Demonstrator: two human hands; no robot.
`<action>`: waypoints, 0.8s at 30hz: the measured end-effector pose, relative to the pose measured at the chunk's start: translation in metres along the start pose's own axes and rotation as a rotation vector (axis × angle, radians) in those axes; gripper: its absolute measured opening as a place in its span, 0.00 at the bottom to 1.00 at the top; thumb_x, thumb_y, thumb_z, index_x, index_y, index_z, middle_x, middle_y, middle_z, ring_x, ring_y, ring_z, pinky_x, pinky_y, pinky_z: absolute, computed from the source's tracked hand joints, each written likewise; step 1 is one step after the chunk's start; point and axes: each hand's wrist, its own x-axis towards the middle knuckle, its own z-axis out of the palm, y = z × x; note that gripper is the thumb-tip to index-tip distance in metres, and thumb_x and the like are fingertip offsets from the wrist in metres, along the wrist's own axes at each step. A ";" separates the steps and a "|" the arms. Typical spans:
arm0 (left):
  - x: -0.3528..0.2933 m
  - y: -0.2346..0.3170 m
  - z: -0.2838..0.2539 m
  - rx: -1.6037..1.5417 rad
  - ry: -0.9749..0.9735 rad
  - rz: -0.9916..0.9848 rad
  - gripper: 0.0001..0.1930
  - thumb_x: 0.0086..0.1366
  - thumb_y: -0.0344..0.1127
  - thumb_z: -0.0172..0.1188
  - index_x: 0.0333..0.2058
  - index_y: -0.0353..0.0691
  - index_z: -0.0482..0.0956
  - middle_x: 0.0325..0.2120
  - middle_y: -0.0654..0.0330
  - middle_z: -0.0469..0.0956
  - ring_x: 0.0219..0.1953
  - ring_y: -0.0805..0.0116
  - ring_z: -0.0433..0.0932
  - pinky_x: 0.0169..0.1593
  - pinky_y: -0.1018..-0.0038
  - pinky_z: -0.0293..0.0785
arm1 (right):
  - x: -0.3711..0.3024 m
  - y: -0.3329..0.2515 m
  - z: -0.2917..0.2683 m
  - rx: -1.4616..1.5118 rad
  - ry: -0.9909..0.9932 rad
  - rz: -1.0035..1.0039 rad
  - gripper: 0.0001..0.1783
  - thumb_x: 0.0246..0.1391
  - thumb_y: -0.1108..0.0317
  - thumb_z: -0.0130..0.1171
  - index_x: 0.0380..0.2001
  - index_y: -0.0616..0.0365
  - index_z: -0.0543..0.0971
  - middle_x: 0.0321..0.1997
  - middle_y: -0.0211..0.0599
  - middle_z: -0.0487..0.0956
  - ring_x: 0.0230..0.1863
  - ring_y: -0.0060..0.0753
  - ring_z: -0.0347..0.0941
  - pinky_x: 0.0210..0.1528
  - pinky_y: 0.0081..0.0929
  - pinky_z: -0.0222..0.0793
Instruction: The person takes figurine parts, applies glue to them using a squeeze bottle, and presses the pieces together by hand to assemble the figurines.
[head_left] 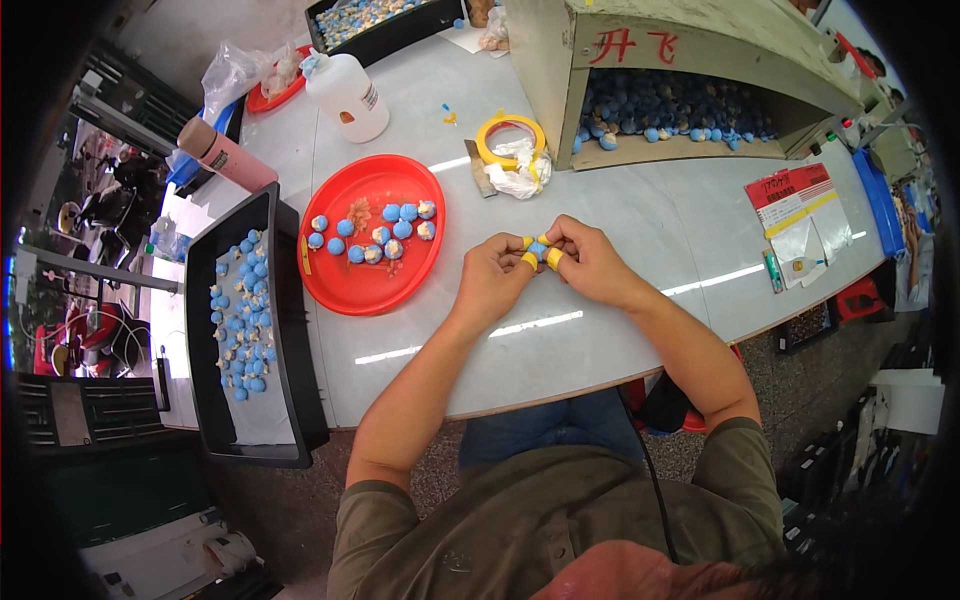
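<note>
Over the middle of the table, a small blue ball [538, 249] sits pinched between my two hands. My left hand [492, 272] grips it from the left, thumb and forefinger wrapped in yellow tape. From the right my right hand [596, 266] pinches the same ball, its thumb and forefinger taped yellow too. Fingertips cover most of the ball, so its far side is hidden. To the left of my hands lies a red plate [370, 285] holding several blue balls with pale patches, like those in my fingers.
A black tray [303, 400] of similar balls stands at the left edge. Behind the plate are a white bottle [345, 95] and a pink flask [228, 155]. Yellow tape rolls [485, 140] lie ahead, before a box-like shelf [548, 85] full of blue balls. Papers [795, 215] lie right.
</note>
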 end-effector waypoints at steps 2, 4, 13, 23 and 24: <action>0.000 -0.002 -0.001 0.006 -0.006 0.002 0.09 0.63 0.21 0.54 0.42 0.24 0.72 0.38 0.51 0.79 0.39 0.67 0.82 0.44 0.76 0.81 | -0.001 0.000 0.000 0.019 -0.005 -0.006 0.07 0.53 0.83 0.49 0.36 0.65 0.71 0.28 0.33 0.77 0.27 0.14 0.70 0.27 0.16 0.64; 0.000 -0.002 -0.001 -0.001 -0.002 0.002 0.09 0.63 0.21 0.55 0.42 0.24 0.73 0.38 0.51 0.79 0.39 0.68 0.82 0.44 0.76 0.80 | -0.001 0.000 0.001 0.038 -0.010 -0.012 0.07 0.53 0.83 0.48 0.36 0.65 0.71 0.28 0.33 0.77 0.28 0.13 0.70 0.28 0.16 0.64; -0.002 0.007 0.002 0.030 0.013 -0.009 0.08 0.63 0.22 0.56 0.41 0.25 0.73 0.36 0.53 0.79 0.38 0.70 0.82 0.42 0.78 0.78 | 0.000 0.002 0.001 0.009 -0.002 -0.040 0.07 0.52 0.83 0.48 0.36 0.65 0.71 0.28 0.33 0.77 0.28 0.15 0.71 0.29 0.17 0.65; 0.000 0.006 0.002 -0.001 0.007 -0.009 0.08 0.64 0.23 0.56 0.41 0.25 0.73 0.37 0.52 0.79 0.38 0.69 0.82 0.41 0.78 0.79 | 0.001 0.000 -0.001 -0.002 0.015 -0.038 0.07 0.53 0.81 0.50 0.37 0.65 0.71 0.28 0.31 0.76 0.28 0.13 0.71 0.28 0.16 0.65; 0.000 0.006 0.002 -0.024 0.018 -0.010 0.09 0.63 0.22 0.56 0.41 0.25 0.73 0.36 0.52 0.80 0.38 0.70 0.82 0.41 0.79 0.78 | 0.001 -0.001 -0.002 0.011 0.011 -0.031 0.07 0.53 0.81 0.50 0.37 0.65 0.71 0.29 0.31 0.76 0.27 0.13 0.70 0.28 0.15 0.65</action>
